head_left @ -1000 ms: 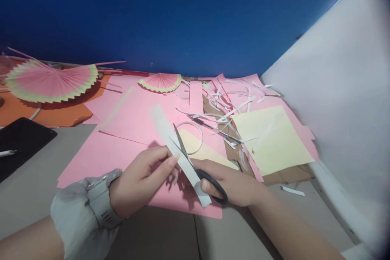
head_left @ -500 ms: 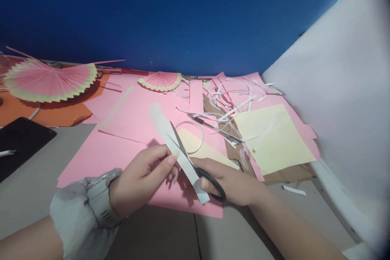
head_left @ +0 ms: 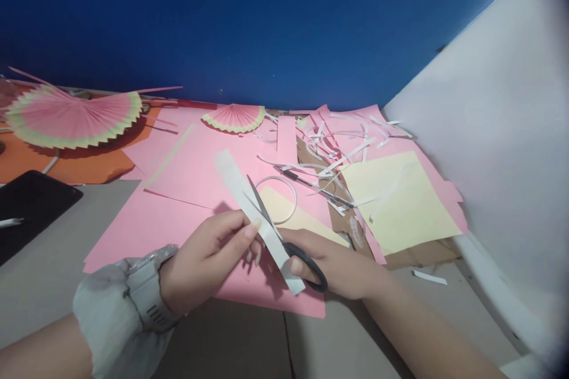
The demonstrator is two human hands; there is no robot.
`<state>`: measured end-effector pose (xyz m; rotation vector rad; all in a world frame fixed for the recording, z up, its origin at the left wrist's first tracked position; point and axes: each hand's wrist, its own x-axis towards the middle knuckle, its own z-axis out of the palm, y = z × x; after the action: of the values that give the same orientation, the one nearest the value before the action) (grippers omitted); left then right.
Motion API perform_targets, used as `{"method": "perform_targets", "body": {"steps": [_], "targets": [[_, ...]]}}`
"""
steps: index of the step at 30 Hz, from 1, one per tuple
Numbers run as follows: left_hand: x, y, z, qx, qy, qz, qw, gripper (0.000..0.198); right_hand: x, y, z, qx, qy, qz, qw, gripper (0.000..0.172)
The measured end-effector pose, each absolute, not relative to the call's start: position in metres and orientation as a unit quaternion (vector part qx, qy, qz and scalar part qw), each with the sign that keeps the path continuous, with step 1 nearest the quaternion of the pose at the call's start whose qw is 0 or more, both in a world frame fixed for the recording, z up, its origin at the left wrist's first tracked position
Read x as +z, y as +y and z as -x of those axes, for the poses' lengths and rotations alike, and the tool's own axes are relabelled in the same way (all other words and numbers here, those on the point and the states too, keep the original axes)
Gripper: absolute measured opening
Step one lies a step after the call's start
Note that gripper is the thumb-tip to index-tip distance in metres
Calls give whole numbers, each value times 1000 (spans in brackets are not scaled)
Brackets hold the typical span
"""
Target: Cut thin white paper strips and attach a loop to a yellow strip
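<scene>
Head view: over a bench (head_left: 44, 272) strewn with pink sheets (head_left: 146, 225), a person's left hand (head_left: 204, 266) has its fingers pinched on a white paper strip (head_left: 240, 186) raised just above the pink paper, while the right hand (head_left: 342, 269), fingers clamped through the loops of black scissors (head_left: 309, 254), sets a blade along the strip's length; a clean lengthwise cut seems to call for a taut strip, short snips and a pinch close beside the blades

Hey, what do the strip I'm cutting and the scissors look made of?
The strip looks like thin matte paper, greyish white, pinched flat in the left hand. The scissors in the right hand seem to have dull grey metal blades and a smooth black plastic handle.
</scene>
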<state>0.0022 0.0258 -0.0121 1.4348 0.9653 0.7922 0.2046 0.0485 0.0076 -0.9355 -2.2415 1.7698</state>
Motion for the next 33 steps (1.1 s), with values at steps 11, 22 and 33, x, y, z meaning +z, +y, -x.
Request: {"method": "perform_targets", "body": {"steps": [11, 22, 33], "targets": [[-12, 26, -2, 343, 410, -612, 583, 30, 6, 47, -205, 594, -733, 321, 78, 53], [-12, 27, -4, 342, 412, -604, 590, 29, 8, 48, -204, 589, -734, 330, 69, 52], [-11, 25, -3, 344, 411, -599, 595, 28, 8, 49, -205, 585, -737, 333, 63, 47]]}}
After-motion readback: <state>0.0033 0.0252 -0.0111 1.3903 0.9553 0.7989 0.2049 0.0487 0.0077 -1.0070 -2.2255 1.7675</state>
